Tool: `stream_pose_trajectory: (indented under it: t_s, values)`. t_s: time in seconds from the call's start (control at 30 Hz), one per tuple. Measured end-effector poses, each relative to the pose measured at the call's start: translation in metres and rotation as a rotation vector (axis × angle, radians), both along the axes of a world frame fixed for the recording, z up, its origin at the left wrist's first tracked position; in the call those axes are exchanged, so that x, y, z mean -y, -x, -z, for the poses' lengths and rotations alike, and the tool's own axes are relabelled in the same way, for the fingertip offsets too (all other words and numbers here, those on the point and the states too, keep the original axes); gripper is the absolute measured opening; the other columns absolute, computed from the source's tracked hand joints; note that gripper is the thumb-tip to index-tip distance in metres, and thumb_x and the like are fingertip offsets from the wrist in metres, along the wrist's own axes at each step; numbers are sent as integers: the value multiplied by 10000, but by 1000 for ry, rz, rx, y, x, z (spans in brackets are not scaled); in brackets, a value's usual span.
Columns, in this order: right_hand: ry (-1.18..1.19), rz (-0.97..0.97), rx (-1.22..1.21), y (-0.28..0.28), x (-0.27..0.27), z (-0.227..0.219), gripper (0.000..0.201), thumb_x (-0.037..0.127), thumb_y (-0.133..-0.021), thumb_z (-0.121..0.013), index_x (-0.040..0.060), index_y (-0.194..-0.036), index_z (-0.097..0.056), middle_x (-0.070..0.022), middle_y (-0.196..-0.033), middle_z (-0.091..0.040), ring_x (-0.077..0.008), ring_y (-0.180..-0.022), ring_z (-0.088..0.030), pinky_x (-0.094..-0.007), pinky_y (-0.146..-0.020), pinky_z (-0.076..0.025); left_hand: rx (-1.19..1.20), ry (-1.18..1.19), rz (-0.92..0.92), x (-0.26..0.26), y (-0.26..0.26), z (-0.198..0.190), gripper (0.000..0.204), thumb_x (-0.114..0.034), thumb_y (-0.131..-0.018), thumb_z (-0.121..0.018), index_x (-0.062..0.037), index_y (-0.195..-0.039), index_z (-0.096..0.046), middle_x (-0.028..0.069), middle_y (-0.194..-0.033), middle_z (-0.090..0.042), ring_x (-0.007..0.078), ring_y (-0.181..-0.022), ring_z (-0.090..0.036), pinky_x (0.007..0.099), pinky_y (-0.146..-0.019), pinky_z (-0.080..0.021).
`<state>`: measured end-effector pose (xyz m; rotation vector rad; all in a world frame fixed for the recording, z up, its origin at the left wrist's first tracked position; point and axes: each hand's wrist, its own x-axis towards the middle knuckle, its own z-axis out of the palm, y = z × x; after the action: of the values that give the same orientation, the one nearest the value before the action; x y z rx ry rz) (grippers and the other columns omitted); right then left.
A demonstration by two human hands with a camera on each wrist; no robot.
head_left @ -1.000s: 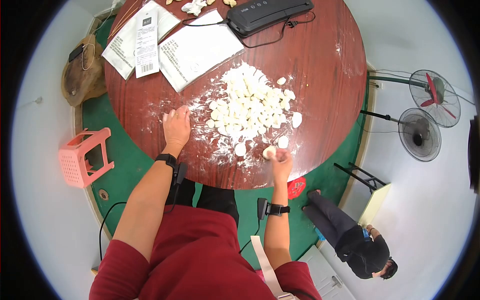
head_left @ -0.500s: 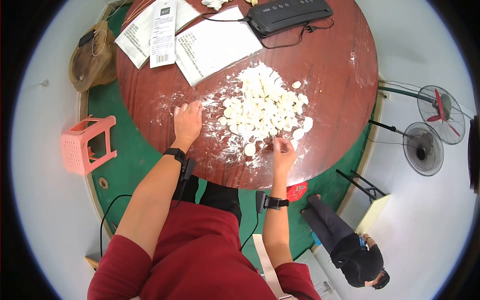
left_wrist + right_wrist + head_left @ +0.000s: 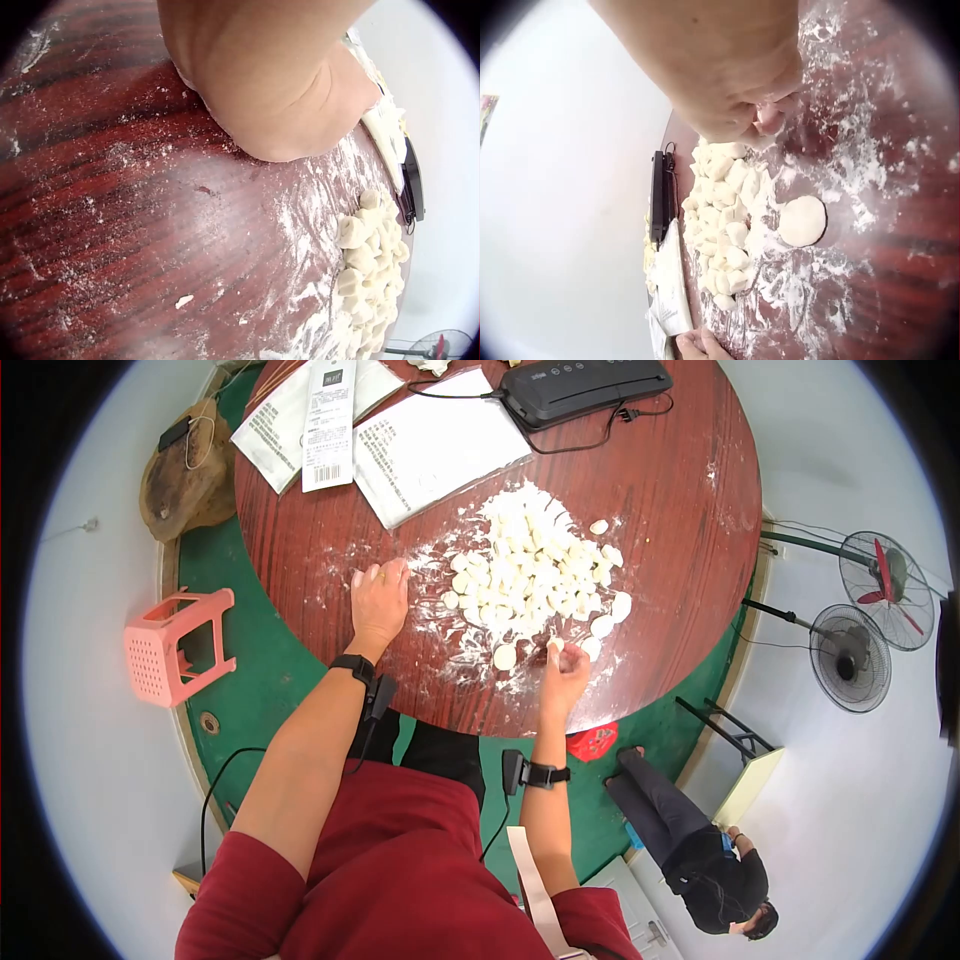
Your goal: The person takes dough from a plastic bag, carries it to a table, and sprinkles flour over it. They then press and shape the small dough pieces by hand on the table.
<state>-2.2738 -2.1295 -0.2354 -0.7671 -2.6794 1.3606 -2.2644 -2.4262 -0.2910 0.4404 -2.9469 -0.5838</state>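
Note:
On the table lies a floury heap of pale dough pieces (image 3: 525, 575) (image 3: 720, 217), with flat round discs (image 3: 505, 657) (image 3: 802, 221) along its near and right edges. My right hand (image 3: 567, 678) (image 3: 727, 82) is at the heap's near edge, thumb and fingers pinching a small pale dough piece (image 3: 555, 645); in the right wrist view the hand hides that piece. Left of the heap, my left hand (image 3: 380, 602) (image 3: 277, 82) rests on the table, fingers loosely bent, holding nothing visible; its fingertips are hidden in the left wrist view.
White printed packets (image 3: 430, 445) and a card-like package (image 3: 328, 425) lie at the table's back left. A black appliance (image 3: 585, 385) with a cord stands behind the heap. Beyond the table are a pink stool (image 3: 165, 650), two fans (image 3: 850, 655) and a person in black (image 3: 715, 870).
A disc that my right hand held now lies between two others at the right. That hand has moved to the heap's near edge. The left hand stays on the table; the head view has shifted.

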Motion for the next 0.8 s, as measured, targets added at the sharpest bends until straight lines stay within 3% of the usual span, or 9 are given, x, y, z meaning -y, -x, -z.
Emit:
stream_pose_trajectory:
  t_s: [0.13,0.27,0.33,0.47,0.53,0.8]
  values:
    - [-141,-224,174,-22,-24,-8,206,192,-827,-773,27,-920,-691,-79,-796,-705,-159,-683,-651,-309,-658,-513,-31,-8,10,0,1,-2,165,-238,-959,-561,-127,-1081,-571,37,-957,-667,252,-884,-594,432,-816,-413]
    - [-157,-223,270,-16,-28,-10,226,200,-812,-786,29,-930,-698,-95,-813,-704,-160,-699,-653,-318,-654,-514,-27,-16,4,0,0,0,166,-242,-963,-552,-127,-1082,-568,36,-953,-664,253,-884,-593,432,-813,-411]
    - [-220,-208,81,-9,-27,-11,252,213,-796,-806,27,-932,-703,-112,-818,-697,-172,-704,-647,-309,-653,-510,-43,-1,10,1,0,1,167,-242,-964,-551,-126,-1083,-567,38,-952,-664,252,-879,-592,429,-808,-411]
    - [-230,-273,139,-12,-16,-22,216,155,-793,-802,29,-933,-695,-89,-834,-691,-163,-708,-655,-316,-641,-513,-5,-13,12,0,1,-2,168,-244,-965,-553,-123,-1080,-567,42,-953,-663,251,-870,-591,425,-801,-409]
    - [-246,-386,116,-19,-11,-26,234,103,-731,-818,31,-881,-652,-97,-848,-639,-238,-685,-598,-369,-664,-491,-30,-4,16,1,1,-1,165,-243,-964,-554,-123,-1078,-567,41,-947,-663,249,-868,-590,424,-799,-408]
    - [-338,-400,-21,-25,-14,-10,198,-11,-742,-738,47,-914,-658,-125,-887,-626,-303,-825,-606,-392,-766,-494,-34,2,10,0,1,-1,156,-236,-959,-564,-127,-1071,-571,41,-941,-662,245,-859,-587,420,-795,-404]
